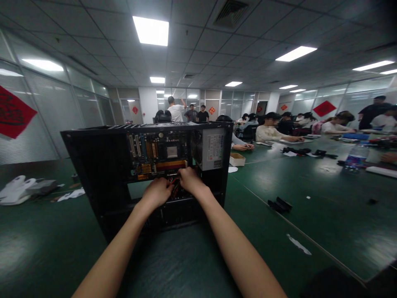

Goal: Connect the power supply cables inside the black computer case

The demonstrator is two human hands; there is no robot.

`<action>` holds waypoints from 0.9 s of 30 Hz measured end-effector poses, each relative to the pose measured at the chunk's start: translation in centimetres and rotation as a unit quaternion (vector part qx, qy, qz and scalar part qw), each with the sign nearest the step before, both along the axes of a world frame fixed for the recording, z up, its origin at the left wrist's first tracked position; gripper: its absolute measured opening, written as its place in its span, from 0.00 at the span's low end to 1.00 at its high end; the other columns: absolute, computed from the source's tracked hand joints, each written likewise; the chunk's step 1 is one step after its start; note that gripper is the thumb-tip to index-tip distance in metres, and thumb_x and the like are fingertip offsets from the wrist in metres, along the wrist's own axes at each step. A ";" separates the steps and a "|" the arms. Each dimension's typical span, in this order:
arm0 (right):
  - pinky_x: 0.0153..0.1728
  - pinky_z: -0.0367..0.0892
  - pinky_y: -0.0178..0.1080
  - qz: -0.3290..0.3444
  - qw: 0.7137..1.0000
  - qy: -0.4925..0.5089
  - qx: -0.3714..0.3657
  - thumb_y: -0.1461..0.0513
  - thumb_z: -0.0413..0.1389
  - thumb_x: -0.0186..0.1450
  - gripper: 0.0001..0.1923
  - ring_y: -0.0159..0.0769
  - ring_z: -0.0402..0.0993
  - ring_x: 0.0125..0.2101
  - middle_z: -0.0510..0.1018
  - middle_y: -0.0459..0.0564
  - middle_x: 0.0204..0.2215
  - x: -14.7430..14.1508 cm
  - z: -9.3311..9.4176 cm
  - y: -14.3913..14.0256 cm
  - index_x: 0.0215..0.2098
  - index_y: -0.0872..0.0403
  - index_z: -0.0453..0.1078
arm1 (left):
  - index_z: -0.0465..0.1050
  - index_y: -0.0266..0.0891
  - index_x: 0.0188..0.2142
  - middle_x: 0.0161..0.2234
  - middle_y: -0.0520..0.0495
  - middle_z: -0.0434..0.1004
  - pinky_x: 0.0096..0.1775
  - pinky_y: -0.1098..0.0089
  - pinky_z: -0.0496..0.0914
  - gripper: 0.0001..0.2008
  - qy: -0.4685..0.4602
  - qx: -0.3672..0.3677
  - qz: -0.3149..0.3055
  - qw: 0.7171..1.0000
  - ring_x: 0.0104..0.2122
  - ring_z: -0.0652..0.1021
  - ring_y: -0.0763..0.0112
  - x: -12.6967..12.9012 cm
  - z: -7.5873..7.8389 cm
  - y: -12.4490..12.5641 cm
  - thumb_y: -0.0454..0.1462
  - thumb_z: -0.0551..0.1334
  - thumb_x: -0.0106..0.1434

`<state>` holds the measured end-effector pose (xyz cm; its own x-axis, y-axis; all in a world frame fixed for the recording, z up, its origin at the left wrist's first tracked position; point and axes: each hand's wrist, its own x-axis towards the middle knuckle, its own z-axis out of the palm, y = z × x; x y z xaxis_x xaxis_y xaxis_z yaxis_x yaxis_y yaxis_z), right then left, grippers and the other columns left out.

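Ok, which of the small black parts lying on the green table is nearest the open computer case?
The black part just right of the computer case, lying alone on the green table. The other black pieces lie farther back, near the seated people.

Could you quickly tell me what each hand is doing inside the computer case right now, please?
Left hand: grip curled closed at the cables inside the computer case; what it holds cannot be told.
Right hand: closed among the same cables; contents hidden.
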<state>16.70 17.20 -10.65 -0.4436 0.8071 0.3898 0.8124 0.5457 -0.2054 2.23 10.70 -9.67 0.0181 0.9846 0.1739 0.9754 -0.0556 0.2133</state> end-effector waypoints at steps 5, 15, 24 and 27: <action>0.41 0.68 0.38 -0.023 1.000 -0.013 0.003 0.67 0.50 0.67 0.14 0.45 0.78 0.44 0.80 0.62 0.41 0.0 0.3 -0.3 0.45 0.58 0.76 | 0.78 0.39 0.34 0.36 0.38 0.82 0.32 0.67 0.63 0.17 0.008 0.004 0.019 1.000 0.36 0.79 0.60 0.1 0.1 0.0 0.45 0.54 0.66; 0.40 0.70 0.39 -0.035 0.998 -0.054 -0.021 0.67 0.51 0.66 0.14 0.46 0.79 0.44 0.81 0.62 0.42 -0.3 0.9 -0.6 0.45 0.57 0.77 | 0.78 0.39 0.35 0.37 0.37 0.81 0.34 0.64 0.67 0.17 0.028 0.027 0.047 0.998 0.38 0.80 0.54 0.3 -0.1 0.0 0.45 0.54 0.66; 0.40 0.72 0.41 -0.032 0.996 -0.076 -0.030 0.68 0.51 0.64 0.16 0.49 0.79 0.44 0.81 0.63 0.43 -0.4 1.1 -0.7 0.45 0.58 0.77 | 0.77 0.39 0.46 0.46 0.41 0.80 0.48 0.67 0.68 0.15 0.040 0.146 -0.008 0.988 0.47 0.78 0.61 -0.8 -0.3 1.1 0.35 0.52 0.69; 0.40 0.72 0.41 -0.028 0.996 -0.079 -0.023 0.68 0.52 0.63 0.16 0.50 0.79 0.44 0.81 0.64 0.43 -0.4 1.0 -0.6 0.45 0.58 0.77 | 0.79 0.39 0.44 0.44 0.39 0.80 0.47 0.66 0.68 0.16 0.079 0.112 -0.026 0.990 0.46 0.78 0.59 -0.9 -0.1 1.8 0.34 0.52 0.69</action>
<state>16.26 16.58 -9.64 -0.4500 0.8477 0.2809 0.8654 0.4915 -0.0972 1.32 12.49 -9.79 0.1117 0.9186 0.3792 0.9903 -0.1346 0.0346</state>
